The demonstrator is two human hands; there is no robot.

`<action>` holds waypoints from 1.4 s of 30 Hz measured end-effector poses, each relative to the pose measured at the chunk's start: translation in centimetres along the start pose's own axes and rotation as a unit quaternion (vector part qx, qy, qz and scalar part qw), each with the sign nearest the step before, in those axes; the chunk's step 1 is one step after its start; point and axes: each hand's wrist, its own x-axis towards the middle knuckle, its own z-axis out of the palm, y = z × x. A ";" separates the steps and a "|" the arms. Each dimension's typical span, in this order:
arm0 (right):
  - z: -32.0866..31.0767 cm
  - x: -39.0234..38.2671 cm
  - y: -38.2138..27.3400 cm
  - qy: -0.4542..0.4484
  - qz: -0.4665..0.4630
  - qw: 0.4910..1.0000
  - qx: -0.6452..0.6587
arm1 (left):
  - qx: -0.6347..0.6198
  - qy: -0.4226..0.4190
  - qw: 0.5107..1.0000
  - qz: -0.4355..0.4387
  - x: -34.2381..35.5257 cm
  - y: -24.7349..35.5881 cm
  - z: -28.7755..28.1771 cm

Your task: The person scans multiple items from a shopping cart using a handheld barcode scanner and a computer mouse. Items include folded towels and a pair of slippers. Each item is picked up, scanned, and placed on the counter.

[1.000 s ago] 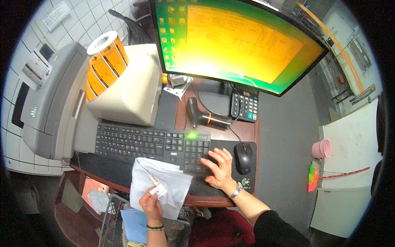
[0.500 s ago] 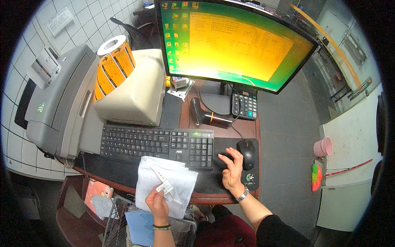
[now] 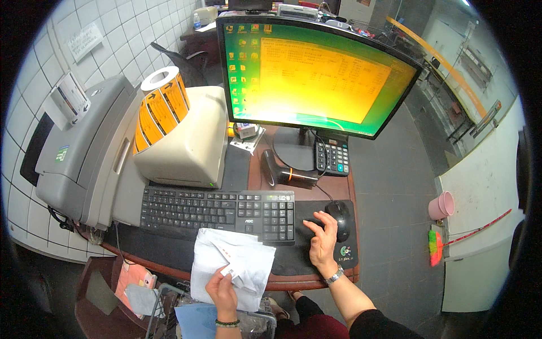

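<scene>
My left hand (image 3: 223,292) pinches a small white printed label (image 3: 228,270) between thumb and fingers. Beneath it lies a white folded sheet, cloth-like (image 3: 208,261), spread over the desk's front edge; whether the label is fixed to it, I cannot tell. My right hand (image 3: 323,243) hovers over the black mouse pad (image 3: 345,262) with its fingers apart and a little bent, holding nothing. Just to its right sits the black mouse (image 3: 340,221); its fingertips are close to the mouse's left side. The black keyboard (image 3: 217,210) is beyond the white sheet.
A monitor (image 3: 322,79) stands at the back, with a barcode scanner (image 3: 288,173) and calculator (image 3: 333,156) before it. On the left are a beige label printer (image 3: 183,150) with an orange label roll (image 3: 164,110) and a grey printer (image 3: 84,155). A wire basket (image 3: 164,308) is below the desk edge.
The view has tilted up slightly, so the desk things sit lower in the picture. Both hands keep nearly the same pose; the label stays in my left hand.
</scene>
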 end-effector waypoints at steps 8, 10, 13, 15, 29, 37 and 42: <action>0.1 0.4 -0.5 0.001 -0.008 1.000 -0.023 | -0.006 0.004 1.000 -0.001 -0.2 -0.3 -0.3; 0.1 0.4 -0.5 0.000 -0.014 1.000 -0.023 | -0.002 0.008 1.000 0.001 -0.2 -0.4 -0.2; 0.2 0.4 -0.6 -0.002 -0.020 0.999 -0.030 | -0.001 0.007 1.000 -0.002 -0.3 -0.4 -0.2; 0.3 0.4 -0.6 0.000 -0.028 0.999 -0.033 | 0.005 -0.001 1.000 0.003 -0.2 -0.4 -0.3; 0.4 0.5 -0.6 0.000 -0.070 0.996 -0.058 | -0.003 -0.031 0.999 0.014 0.0 -0.2 -0.3; 0.6 0.1 -0.1 -0.024 -0.086 0.991 -0.095 | -0.002 -0.027 1.000 -0.008 -0.2 0.1 -0.6; 0.6 0.2 -0.2 -0.035 -0.101 0.989 -0.098 | -0.041 -0.018 0.999 -0.021 -0.2 0.1 -0.7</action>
